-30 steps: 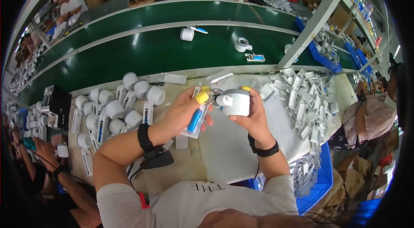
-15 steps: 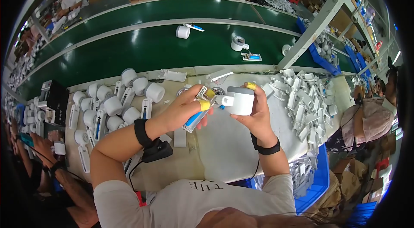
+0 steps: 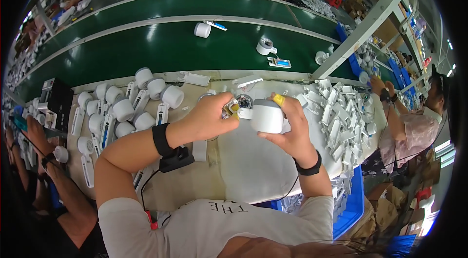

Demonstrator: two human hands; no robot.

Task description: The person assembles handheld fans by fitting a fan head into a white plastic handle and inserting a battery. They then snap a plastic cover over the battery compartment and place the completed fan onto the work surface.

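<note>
**Bright, even light under a fisheye rim**

Overhead light floods the scene; pale glare streaks the green belt (image 3: pixel 161 48). Shadows are soft and short. Straight edges bow near the black rim, where detail smears. The centre stays sharp.

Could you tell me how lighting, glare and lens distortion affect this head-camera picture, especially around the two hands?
Head view: strong fisheye bends the green conveyor belt into an arc, with a black rim at the corners; pale glare streaks lie on the belt; light is even and shadows soft; the left hand and right hand holding the white round housing are fairly sharp at centre.
</note>
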